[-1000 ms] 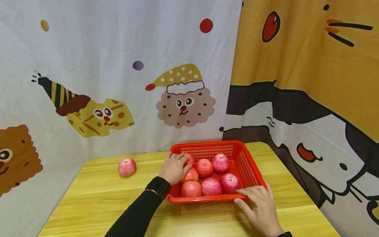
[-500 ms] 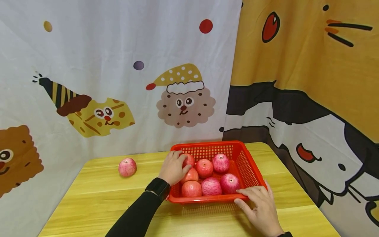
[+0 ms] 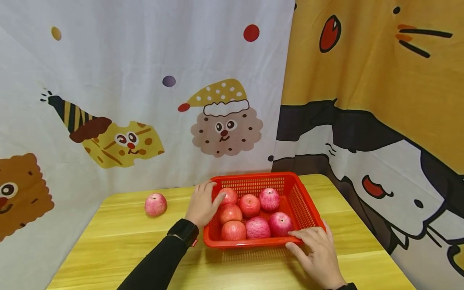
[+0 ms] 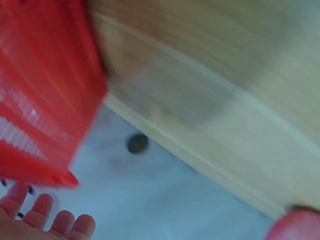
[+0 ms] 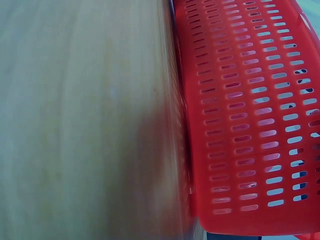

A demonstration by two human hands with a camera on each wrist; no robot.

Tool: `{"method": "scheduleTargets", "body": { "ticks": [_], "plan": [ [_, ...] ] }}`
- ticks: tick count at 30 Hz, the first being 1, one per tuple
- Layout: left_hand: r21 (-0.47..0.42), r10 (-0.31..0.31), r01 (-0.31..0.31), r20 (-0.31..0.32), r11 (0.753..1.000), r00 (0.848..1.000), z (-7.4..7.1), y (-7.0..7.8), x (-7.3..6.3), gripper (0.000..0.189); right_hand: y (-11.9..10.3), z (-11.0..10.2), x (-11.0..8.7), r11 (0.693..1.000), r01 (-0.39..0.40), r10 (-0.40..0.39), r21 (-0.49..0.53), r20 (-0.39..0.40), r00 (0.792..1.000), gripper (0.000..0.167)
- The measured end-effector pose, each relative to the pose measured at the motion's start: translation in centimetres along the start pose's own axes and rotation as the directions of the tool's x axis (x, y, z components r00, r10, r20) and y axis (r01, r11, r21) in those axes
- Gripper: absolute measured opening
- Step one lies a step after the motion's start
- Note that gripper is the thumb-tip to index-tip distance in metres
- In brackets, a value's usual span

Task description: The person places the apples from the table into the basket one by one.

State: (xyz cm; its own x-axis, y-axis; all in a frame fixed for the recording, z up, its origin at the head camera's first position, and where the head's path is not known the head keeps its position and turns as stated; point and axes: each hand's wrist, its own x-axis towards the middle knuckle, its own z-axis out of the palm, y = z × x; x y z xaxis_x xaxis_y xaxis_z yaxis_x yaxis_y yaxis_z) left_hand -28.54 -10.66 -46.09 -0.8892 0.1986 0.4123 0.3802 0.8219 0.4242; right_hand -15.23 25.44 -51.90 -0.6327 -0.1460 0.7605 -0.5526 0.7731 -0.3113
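A red plastic basket (image 3: 305, 201) on the table holds several red-pink apples (image 3: 258, 228). My left hand (image 3: 201, 204) is at its left rim, thumb toward the back-left apple (image 3: 228, 196). Nothing is held in it; the left wrist view shows its fingertips (image 4: 42, 204) extended just past the basket's edge. At the front right corner my right hand (image 3: 318, 253) holds the rim, index finger on top and thumb in front; the right wrist view shows only the slotted wall (image 5: 235, 115), no fingers. A single apple (image 3: 156, 204) lies outside the basket on the left.
The wooden table (image 3: 119, 245) has its back edge close to a white curtain (image 3: 127, 48) with cartoon prints. A yellow cartoon curtain (image 3: 366, 72) hangs along the right side. A black wristband (image 3: 183, 232) is on the left wrist.
My left hand has drawn back left from over the apples to the basket's left rim, uncovering the back-left apple. My right hand stays at the corner; the basket and the lone apple hold their places.
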Motion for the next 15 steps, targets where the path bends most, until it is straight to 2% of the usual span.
{"method": "scheduleTargets", "body": {
  "ticks": [2,4,8,10,12,15],
  "plan": [
    [0.045,-0.006,0.005,0.007,0.999,1.000,-0.8,-1.6,-0.2,0.064,0.0,0.0,0.0,1.000,-0.002,0.002,-0.002,0.004,1.000,0.030],
    [0.137,-0.016,0.018,-0.012,0.990,1.000,-1.8,-3.7,-0.4,0.065,0.1,0.0,0.0,1.000,-0.009,0.009,-0.005,0.012,1.000,0.031],
    [0.305,-0.065,0.081,-0.059,0.949,0.996,-4.3,-8.3,-1.3,0.066,0.2,0.0,0.0,1.000,-0.015,0.015,-0.003,0.016,1.000,0.032],
    [0.354,-0.119,0.131,-0.057,0.926,0.991,-5.3,-10.2,-1.9,0.068,0.3,0.0,0.0,1.000,-0.011,0.011,0.002,0.006,1.000,0.032],
    [0.367,-0.189,0.183,-0.021,0.912,0.982,-6.1,-11.7,-2.7,0.069,0.3,0.1,-0.1,1.000,-0.004,0.004,0.002,-0.003,1.000,0.032],
    [0.365,-0.294,0.256,0.051,0.895,0.955,-6.7,-13.3,-3.8,0.071,0.4,0.3,-0.3,1.000,-0.001,0.001,0.007,-0.009,1.000,0.033]
  ]
}}
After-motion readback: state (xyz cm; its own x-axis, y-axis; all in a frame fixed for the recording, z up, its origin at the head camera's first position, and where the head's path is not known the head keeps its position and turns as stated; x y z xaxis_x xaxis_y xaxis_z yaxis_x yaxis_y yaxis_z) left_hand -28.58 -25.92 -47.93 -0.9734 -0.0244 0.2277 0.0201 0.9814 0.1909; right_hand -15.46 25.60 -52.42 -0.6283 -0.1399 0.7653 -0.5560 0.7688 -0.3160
